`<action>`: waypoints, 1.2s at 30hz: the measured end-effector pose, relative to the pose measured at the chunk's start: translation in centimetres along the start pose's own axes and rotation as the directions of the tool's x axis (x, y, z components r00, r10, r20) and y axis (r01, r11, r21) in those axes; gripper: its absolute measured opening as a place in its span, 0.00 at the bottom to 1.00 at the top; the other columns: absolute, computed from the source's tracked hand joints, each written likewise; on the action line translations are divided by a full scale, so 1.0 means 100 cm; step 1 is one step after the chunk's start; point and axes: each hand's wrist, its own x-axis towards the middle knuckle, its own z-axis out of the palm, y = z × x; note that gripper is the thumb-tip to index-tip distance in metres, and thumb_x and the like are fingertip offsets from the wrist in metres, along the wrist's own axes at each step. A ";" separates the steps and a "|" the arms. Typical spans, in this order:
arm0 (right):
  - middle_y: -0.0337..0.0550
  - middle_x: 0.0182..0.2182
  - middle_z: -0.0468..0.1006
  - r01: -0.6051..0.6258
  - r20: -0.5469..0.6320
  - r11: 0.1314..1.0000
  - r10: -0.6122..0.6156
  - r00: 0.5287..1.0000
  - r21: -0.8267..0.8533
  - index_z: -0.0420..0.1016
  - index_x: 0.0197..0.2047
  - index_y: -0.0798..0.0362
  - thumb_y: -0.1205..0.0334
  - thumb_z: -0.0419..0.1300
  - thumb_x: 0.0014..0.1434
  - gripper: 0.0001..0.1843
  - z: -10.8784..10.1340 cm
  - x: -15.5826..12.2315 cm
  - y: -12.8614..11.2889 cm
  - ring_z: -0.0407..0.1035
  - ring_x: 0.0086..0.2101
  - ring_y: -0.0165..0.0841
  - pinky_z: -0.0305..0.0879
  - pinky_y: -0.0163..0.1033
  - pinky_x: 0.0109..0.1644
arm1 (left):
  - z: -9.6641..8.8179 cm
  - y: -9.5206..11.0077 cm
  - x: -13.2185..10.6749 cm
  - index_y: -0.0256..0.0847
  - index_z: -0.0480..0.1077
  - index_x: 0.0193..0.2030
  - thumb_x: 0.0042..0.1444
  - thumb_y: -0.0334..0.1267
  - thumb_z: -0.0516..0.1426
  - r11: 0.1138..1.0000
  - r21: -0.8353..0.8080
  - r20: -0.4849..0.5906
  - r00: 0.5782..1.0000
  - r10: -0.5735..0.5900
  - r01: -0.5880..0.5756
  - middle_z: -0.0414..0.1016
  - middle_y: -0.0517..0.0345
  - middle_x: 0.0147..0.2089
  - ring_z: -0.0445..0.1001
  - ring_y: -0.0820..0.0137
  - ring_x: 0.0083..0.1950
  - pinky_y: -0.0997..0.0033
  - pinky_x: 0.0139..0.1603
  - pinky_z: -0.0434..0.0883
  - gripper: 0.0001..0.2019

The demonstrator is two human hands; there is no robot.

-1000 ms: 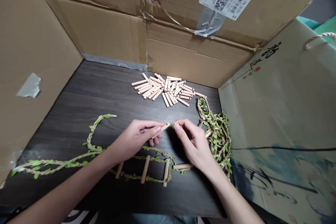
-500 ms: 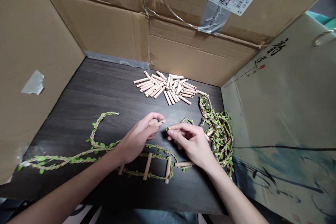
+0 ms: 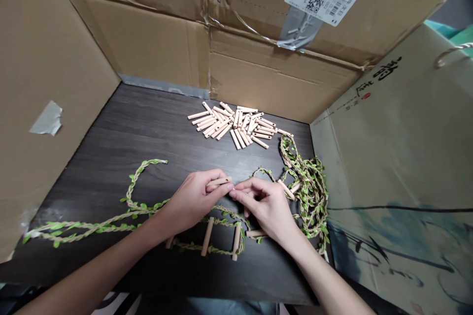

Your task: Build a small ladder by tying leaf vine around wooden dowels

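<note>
Left hand (image 3: 194,202) pinching light, stiff, pale wooden dowel (image 3: 219,182) by its end; right hand (image 3: 264,204) curled beside it, anything held hidden.

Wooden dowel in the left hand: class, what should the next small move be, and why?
Probably feed the end of the leafy twine, pinched by the right hand, into the wooden dowel held by the left hand: the hands meet at that dowel's end, and dowel rungs already sit across the twine below.
</note>
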 end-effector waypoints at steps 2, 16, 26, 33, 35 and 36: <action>0.38 0.22 0.78 0.018 -0.009 1.000 -0.018 1.000 -0.021 0.83 0.37 0.55 0.47 0.72 0.60 0.17 -0.001 0.000 -0.001 0.67 0.20 0.26 0.59 0.32 0.25 | -0.001 0.001 0.000 0.39 0.72 0.33 0.67 0.50 0.55 1.000 -0.014 0.018 1.000 0.002 -0.002 0.63 0.65 0.27 0.62 0.73 0.32 0.73 0.36 0.60 0.17; 0.40 0.24 0.81 0.108 -0.008 0.980 -0.110 0.994 -0.165 0.85 0.38 0.54 0.50 0.71 0.62 0.14 -0.005 -0.003 -0.003 0.71 0.22 0.29 0.65 0.35 0.29 | -0.004 -0.005 0.001 0.43 0.46 0.27 0.66 0.50 0.56 0.995 -0.097 0.108 0.994 0.019 -0.008 0.46 0.67 0.27 0.48 0.75 0.29 0.72 0.30 0.51 0.25; 0.40 0.32 0.84 0.240 0.062 0.909 -0.233 0.970 -0.342 0.84 0.43 0.52 0.57 0.66 0.68 0.08 -0.010 -0.005 -0.012 0.74 0.28 0.30 0.68 0.35 0.34 | -0.001 -0.006 0.001 0.43 0.47 0.27 0.66 0.49 0.57 0.989 -0.145 0.070 0.997 0.022 -0.011 0.48 0.67 0.27 0.50 0.75 0.30 0.72 0.31 0.53 0.25; 0.41 0.31 0.82 0.416 0.086 0.803 -0.422 0.903 -0.426 0.81 0.41 0.53 0.62 0.62 0.70 0.07 -0.008 -0.004 -0.011 0.74 0.30 0.31 0.70 0.35 0.37 | -0.004 -0.004 0.000 0.40 0.60 0.26 0.68 0.51 0.54 0.998 -0.052 0.090 0.995 0.031 -0.026 0.53 0.66 0.26 0.53 0.74 0.30 0.72 0.31 0.54 0.22; 0.41 0.32 0.82 0.423 0.089 0.797 -0.429 0.899 -0.431 0.81 0.41 0.53 0.62 0.62 0.70 0.07 -0.008 -0.004 -0.010 0.74 0.31 0.31 0.70 0.35 0.37 | -0.005 -0.003 -0.001 0.38 0.67 0.29 0.68 0.50 0.53 0.999 -0.001 0.088 0.995 0.047 -0.047 0.59 0.65 0.27 0.57 0.74 0.30 0.72 0.32 0.55 0.21; 0.41 0.32 0.82 0.421 0.085 0.796 -0.430 0.899 -0.435 0.81 0.41 0.52 0.62 0.62 0.70 0.07 -0.008 -0.003 -0.010 0.74 0.31 0.31 0.70 0.35 0.37 | -0.005 -0.002 -0.001 0.37 0.69 0.30 0.68 0.49 0.53 0.997 0.028 0.073 0.995 0.066 -0.068 0.61 0.65 0.27 0.58 0.74 0.30 0.72 0.33 0.56 0.20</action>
